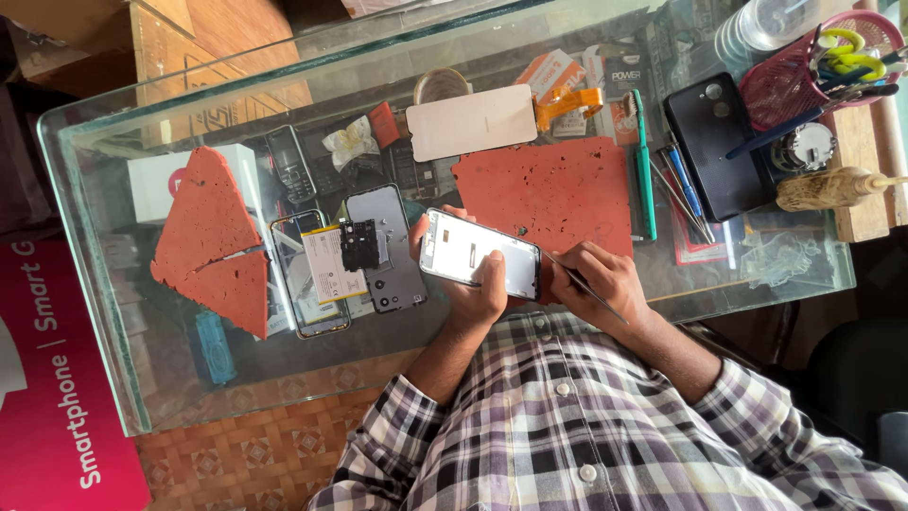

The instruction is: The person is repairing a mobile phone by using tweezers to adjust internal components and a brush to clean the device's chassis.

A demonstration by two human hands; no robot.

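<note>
Handling note: your left hand grasps the thin white rectangular phone frame, at 9 o'clock of your right hand pinching slim metal tweezers; judge it light, fragile, best edge-held.

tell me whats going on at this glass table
A person in a checked shirt holds an opened phone frame in the left hand and works a thin metal tool, gripped in the right hand, against its edge. On the glass table beside them lie an opened phone with its battery showing, a grey back cover, red foam mats and a screen panel.
</note>
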